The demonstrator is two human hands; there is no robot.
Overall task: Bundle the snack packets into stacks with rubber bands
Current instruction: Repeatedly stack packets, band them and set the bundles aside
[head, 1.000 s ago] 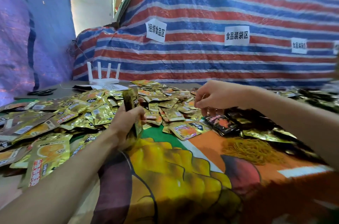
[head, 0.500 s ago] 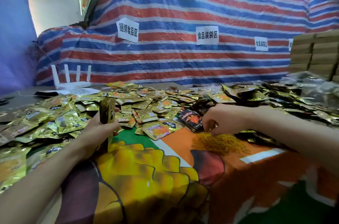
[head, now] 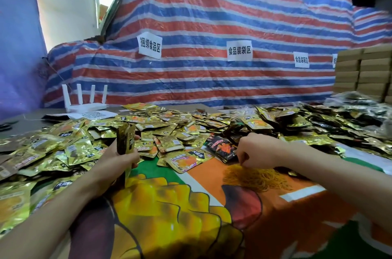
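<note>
My left hand [head: 114, 160] grips a thin stack of gold snack packets [head: 125, 139], held upright on its edge over the table's front left. My right hand [head: 257, 150] hovers at the far edge of a heap of orange-yellow rubber bands [head: 262, 178]. Its fingers are curled downward and the fingertips pinch into the bands. Several loose gold packets [head: 169, 127] cover the table behind and to the left of both hands. A few black packets with red print [head: 223, 148] lie just left of my right hand.
A printed orange, yellow and green cloth [head: 169, 205] covers the table's near part. A white router [head: 84, 102] stands at the back left. Stacked cardboard boxes [head: 364, 72] rise at the far right. A striped tarp [head: 212, 25] with paper labels hangs behind.
My right hand came down from the loose packets to the rubber band heap and now pinches at it. My left hand keeps holding the stack upright. The view shifted right.
</note>
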